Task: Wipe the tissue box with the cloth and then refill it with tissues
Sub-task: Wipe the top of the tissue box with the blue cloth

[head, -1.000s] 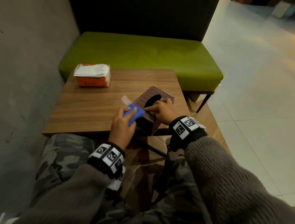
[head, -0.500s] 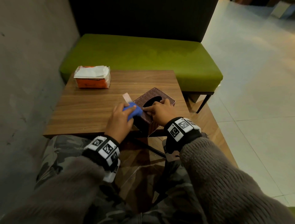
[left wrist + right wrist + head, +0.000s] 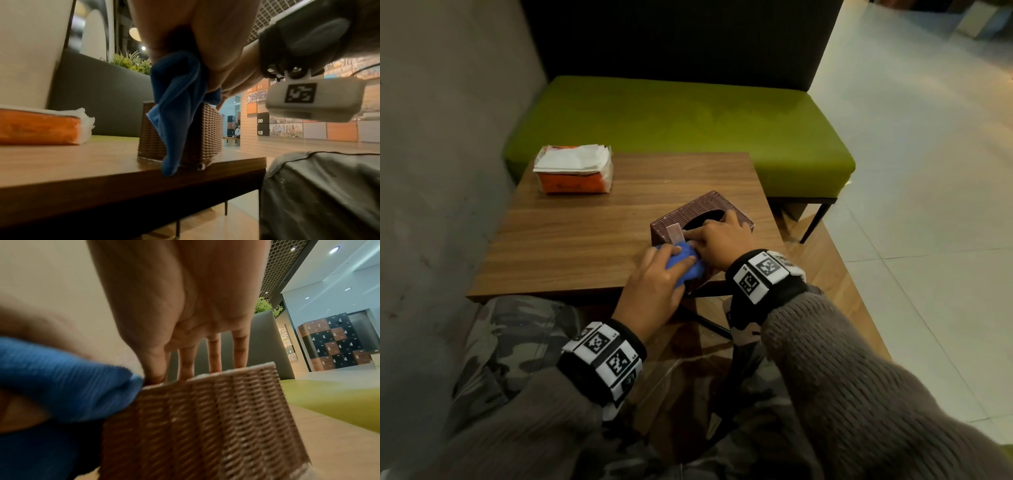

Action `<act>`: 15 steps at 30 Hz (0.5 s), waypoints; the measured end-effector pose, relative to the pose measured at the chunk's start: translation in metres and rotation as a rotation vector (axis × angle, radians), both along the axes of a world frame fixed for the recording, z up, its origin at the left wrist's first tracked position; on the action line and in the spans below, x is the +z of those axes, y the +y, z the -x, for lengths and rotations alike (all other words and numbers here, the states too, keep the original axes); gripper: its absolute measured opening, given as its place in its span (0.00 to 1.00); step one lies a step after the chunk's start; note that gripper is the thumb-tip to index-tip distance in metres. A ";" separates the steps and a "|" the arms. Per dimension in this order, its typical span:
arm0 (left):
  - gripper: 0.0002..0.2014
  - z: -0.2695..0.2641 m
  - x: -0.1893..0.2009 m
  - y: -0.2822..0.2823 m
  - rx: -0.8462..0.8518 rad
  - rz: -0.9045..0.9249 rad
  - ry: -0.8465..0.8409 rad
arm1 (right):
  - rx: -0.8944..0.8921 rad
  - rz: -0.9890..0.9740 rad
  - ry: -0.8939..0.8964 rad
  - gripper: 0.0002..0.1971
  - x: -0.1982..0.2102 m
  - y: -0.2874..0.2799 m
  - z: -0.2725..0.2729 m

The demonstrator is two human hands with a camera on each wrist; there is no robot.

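A brown woven tissue box (image 3: 709, 207) (image 3: 207, 129) (image 3: 216, 415) stands near the front right corner of the wooden table (image 3: 585, 233). My left hand (image 3: 654, 281) grips a bunched blue cloth (image 3: 686, 265) (image 3: 179, 100) (image 3: 61, 381) against the box's near side. My right hand (image 3: 717, 236) rests on the box's top beside the oval opening; its fingers (image 3: 213, 353) are straight and press down on the rim. A pack of white tissues in orange wrap (image 3: 573, 169) (image 3: 41, 125) lies at the table's far left.
A green bench (image 3: 688, 116) with a dark backrest runs behind the table. A grey wall (image 3: 431, 171) is on the left, tiled floor (image 3: 928, 205) on the right. My knees in camouflage trousers (image 3: 517, 335) are just under the table's front edge.
My left hand has slid the blue cloth from the box's upper left edge down onto its near side. The right hand stays on the top of the box.
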State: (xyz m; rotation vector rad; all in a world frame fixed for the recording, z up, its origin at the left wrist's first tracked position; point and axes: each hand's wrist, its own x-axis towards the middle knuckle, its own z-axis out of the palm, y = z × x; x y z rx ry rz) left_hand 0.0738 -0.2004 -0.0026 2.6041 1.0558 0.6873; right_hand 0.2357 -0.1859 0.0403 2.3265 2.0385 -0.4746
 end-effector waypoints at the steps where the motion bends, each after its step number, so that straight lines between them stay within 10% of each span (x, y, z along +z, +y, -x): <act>1: 0.24 0.004 0.002 0.006 0.004 0.002 0.026 | 0.000 0.016 0.011 0.19 0.003 0.003 -0.004; 15: 0.22 0.011 -0.004 0.074 0.213 0.132 -0.092 | -0.044 -0.085 0.254 0.21 -0.015 -0.001 -0.023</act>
